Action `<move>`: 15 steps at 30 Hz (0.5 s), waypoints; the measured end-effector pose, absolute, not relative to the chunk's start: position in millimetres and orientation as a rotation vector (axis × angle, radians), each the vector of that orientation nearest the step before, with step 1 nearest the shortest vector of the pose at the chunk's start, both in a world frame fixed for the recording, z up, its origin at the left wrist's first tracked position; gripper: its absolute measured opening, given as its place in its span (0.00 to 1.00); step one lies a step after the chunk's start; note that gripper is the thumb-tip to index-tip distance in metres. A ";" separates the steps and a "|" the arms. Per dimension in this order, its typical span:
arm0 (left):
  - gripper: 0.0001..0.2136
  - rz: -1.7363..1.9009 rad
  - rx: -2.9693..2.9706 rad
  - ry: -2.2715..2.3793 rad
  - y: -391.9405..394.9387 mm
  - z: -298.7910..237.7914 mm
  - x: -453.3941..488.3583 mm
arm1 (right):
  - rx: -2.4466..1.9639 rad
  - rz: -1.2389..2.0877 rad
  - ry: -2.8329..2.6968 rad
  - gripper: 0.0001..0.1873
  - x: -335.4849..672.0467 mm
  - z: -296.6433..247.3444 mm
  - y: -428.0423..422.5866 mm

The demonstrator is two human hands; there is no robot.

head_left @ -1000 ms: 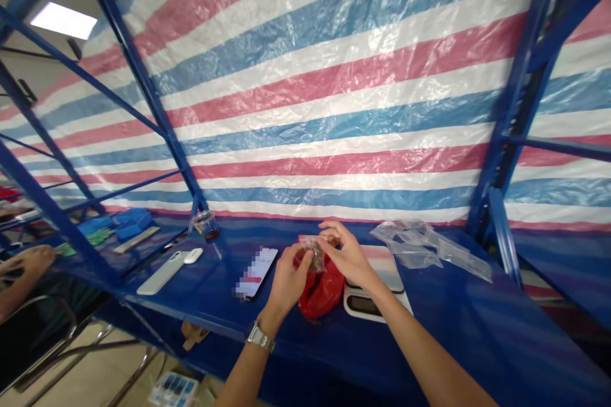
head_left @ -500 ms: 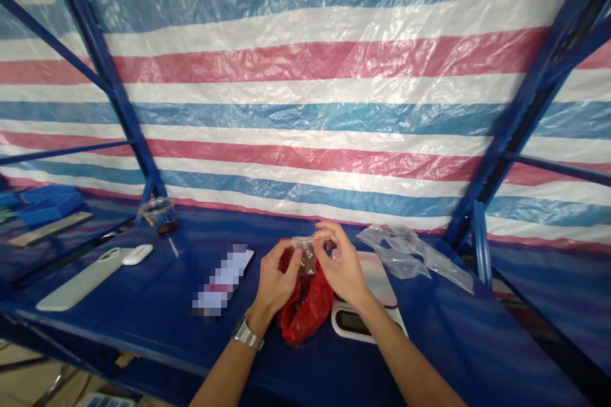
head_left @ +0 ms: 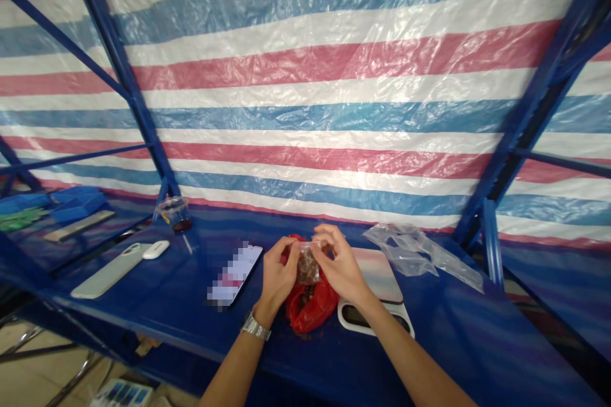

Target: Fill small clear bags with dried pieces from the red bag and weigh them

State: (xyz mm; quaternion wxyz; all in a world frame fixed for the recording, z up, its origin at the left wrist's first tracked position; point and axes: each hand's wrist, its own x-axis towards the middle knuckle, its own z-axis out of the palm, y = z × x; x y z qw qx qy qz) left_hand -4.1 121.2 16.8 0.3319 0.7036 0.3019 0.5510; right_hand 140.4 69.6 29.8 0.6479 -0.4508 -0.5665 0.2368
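My left hand (head_left: 277,275) and my right hand (head_left: 340,266) both pinch the top edge of a small clear plastic bag (head_left: 308,265) with dark brownish bits inside. I hold it just above an open red plastic bag (head_left: 310,302) lying on the blue shelf. A silver watch sits on my left wrist. Right of the red bag stands a white digital scale (head_left: 379,289), touching my right forearm's side.
A phone (head_left: 236,275) lies left of my hands. Further left are a white flat case (head_left: 111,271), a small white oval thing (head_left: 156,249) and a clear cup (head_left: 175,213). A pile of empty clear bags (head_left: 415,248) lies at the right by a blue upright. Striped tarpaulin backs the shelf.
The camera swung right, then slightly back left. My hands stayed on the small clear bag, drew closer together and lowered it a little toward the red bag.
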 end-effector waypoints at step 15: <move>0.14 1.380 1.744 0.702 124.7 14.3 -2.2 | -1.046 0.493 -1.308 0.17 144.6 31.3 71.5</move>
